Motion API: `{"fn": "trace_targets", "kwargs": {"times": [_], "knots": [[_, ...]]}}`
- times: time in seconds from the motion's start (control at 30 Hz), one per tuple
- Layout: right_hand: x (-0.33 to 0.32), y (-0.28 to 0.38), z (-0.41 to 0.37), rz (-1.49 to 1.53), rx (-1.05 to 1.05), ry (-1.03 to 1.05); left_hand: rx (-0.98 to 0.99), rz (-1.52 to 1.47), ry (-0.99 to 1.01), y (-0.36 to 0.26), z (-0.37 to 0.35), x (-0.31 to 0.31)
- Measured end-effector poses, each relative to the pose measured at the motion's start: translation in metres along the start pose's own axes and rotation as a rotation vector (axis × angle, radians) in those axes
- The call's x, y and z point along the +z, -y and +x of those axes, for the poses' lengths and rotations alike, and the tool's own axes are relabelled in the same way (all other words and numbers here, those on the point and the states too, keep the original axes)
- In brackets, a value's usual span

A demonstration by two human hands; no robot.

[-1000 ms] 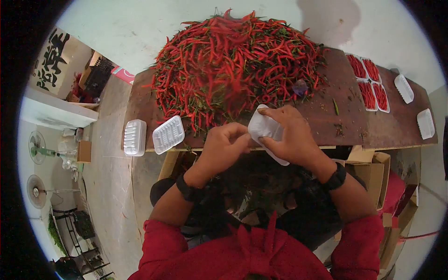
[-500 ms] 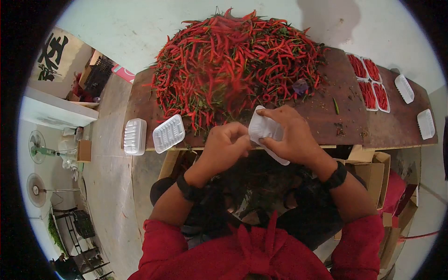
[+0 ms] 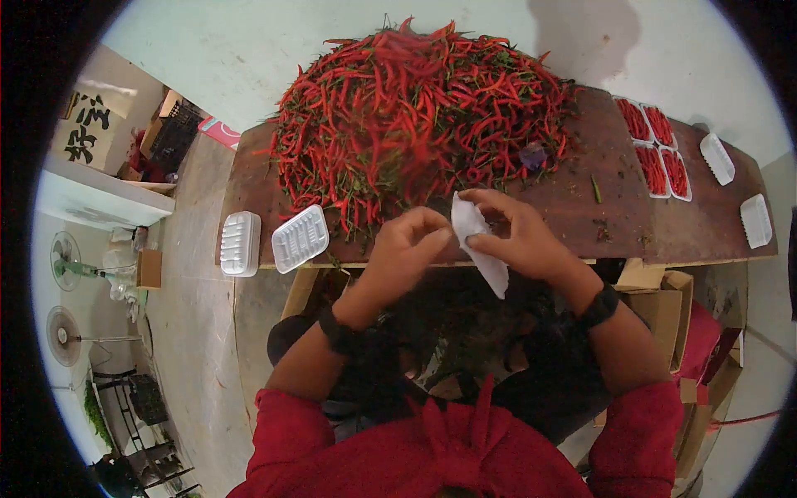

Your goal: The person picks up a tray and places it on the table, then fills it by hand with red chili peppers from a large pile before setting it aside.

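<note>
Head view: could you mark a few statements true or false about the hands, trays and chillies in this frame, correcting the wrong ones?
1. The right hand holds a white tray. True.
2. The four filled trays sit left of the chilli pile. False: they sit to its right.
3. Dark bands circle both wrists. True.
4. The lone green chilli lies inside a filled tray. False: it lies on the table, between the pile and the filled trays.
</note>
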State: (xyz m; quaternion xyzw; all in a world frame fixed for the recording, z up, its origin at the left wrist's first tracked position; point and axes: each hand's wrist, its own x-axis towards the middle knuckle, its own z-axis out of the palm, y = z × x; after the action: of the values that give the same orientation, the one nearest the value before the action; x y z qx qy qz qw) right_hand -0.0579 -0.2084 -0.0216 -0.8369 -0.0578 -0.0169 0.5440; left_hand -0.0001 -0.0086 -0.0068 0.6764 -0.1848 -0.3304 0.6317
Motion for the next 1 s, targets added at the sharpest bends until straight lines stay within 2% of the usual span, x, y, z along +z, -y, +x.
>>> {"fn": "trace_targets", "kwargs": {"times": [0.07,0.1,0.17,0.2,0.27,0.37,0.5,0.57,0.6,0.67,0.7,0.77,0.9,0.97,1.0], "knots": [[-0.004,-0.007,0.001,0.405,0.125,0.065,0.162,0.326,-0.200,0.014,0.007,-0.001],[-0.008,-0.005,0.001,0.400,0.120,0.067,0.167,0.324,-0.204,0.017,0.010,0.002],[-0.015,0.001,-0.002,0.717,0.305,0.021,0.258,0.388,-0.340,0.020,0.014,0.008],[-0.018,0.001,-0.005,0.710,0.302,0.024,0.264,0.384,-0.344,0.019,0.015,0.009],[-0.023,0.002,-0.010,0.989,0.385,0.055,-0.009,-0.022,-0.063,0.018,0.017,0.012],[-0.028,0.001,-0.014,1.065,0.302,0.096,-0.073,0.095,0.002,0.019,0.022,0.016],[-0.033,-0.001,-0.021,1.062,0.295,0.000,-0.060,-0.050,0.040,0.017,0.028,0.024],[-0.031,-0.013,-0.027,0.373,0.004,-0.059,-0.018,-0.051,0.001,0.016,0.027,0.032],[-0.033,-0.011,-0.029,0.370,0.005,-0.058,-0.016,-0.055,0.002,0.018,0.028,0.034],[-0.034,-0.004,-0.034,-0.005,-0.098,-0.048,-0.043,-0.085,0.001,0.026,0.032,0.037],[-0.031,-0.005,-0.035,-0.008,-0.100,-0.045,-0.040,-0.088,-0.002,0.025,0.033,0.039],[-0.022,-0.011,-0.036,0.845,0.368,-0.026,-0.024,-0.060,-0.034,0.022,0.036,0.042],[-0.021,0.000,-0.036,0.714,0.204,-0.047,0.042,-0.056,-0.104,0.028,0.054,0.039],[-0.027,0.012,-0.034,0.743,0.361,-0.031,0.071,-0.072,-0.128,0.020,0.058,0.039],[-0.028,0.012,-0.033,0.735,0.357,-0.028,0.079,-0.076,-0.132,0.016,0.059,0.039]]}}
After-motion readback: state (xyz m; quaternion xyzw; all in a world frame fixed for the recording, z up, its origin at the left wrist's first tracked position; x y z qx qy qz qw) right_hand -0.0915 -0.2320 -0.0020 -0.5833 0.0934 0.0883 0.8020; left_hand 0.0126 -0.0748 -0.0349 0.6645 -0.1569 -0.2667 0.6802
